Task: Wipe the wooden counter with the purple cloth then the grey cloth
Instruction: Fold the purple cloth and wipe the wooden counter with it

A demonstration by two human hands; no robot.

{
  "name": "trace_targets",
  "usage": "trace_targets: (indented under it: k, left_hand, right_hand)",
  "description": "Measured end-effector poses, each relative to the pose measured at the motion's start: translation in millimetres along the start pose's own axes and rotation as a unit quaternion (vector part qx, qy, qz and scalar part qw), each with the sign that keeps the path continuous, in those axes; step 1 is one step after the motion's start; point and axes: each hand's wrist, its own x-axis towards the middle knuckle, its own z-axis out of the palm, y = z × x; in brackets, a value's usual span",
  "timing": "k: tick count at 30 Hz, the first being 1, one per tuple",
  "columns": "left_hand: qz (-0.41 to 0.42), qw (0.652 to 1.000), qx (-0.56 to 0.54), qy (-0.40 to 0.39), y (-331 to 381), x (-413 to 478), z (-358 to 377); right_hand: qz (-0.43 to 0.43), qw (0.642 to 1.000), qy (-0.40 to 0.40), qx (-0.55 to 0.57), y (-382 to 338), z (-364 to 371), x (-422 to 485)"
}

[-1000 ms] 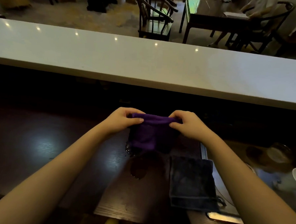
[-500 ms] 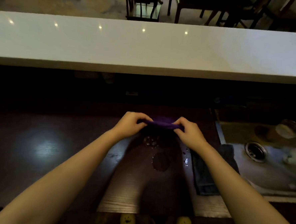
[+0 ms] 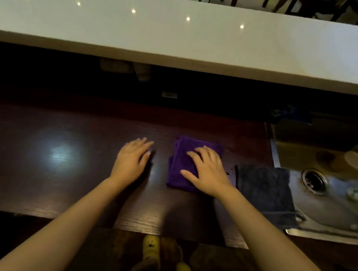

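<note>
A folded purple cloth [image 3: 181,160] lies flat on the dark wooden counter [image 3: 67,170], a little right of centre. My right hand [image 3: 207,170] presses flat on the cloth's right half, fingers spread. My left hand [image 3: 131,158] rests open on the bare wood just left of the cloth and touches nothing else. The grey cloth [image 3: 264,193] lies folded to the right of the purple one, its far side hanging over the sink's edge. A few water drops sit between the two cloths.
A steel sink [image 3: 326,209] with a round drain is set at the counter's right end, with cups in it. A raised white bar top [image 3: 180,37] runs across the back above a dark recess. My slippered feet show below the counter's front edge.
Both hands held the purple cloth up between them before. It now lies folded on the counter under my right hand, and my left hand has let go and moved left.
</note>
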Motion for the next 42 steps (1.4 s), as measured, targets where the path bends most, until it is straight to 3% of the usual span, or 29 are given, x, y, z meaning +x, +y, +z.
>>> trace_targets:
  k: [2, 4, 9, 15, 25, 33, 42]
  left_hand:
    - [-0.075, 0.992, 0.1, -0.011, -18, -11, 5]
    - [-0.102, 0.985, 0.13, -0.042, -25, -22, 14]
    - [-0.104, 0.982, 0.155, -0.023, -25, -26, 22]
    - [-0.1, 0.982, 0.163, -0.014, -24, -27, 24]
    - [-0.097, 0.978, 0.181, -0.028, -25, -29, 24]
    - [-0.093, 0.98, 0.176, -0.01, -25, -28, 26]
    - [-0.099, 0.98, 0.173, -0.018, -28, -27, 26]
  right_hand:
    - [-0.008, 0.999, -0.028, -0.023, -7, 20, 14]
    - [-0.002, 0.999, -0.014, -0.042, -8, 32, 17]
    - [-0.048, 0.996, 0.024, -0.065, -5, 50, -22]
    - [0.004, 0.996, 0.054, -0.065, 12, 53, -46]
    - [0.07, 0.995, 0.047, -0.058, 46, 25, 48]
    - [0.097, 0.993, 0.054, -0.048, 31, 23, 93]
    - [-0.033, 0.998, 0.037, -0.042, -45, 53, 30]
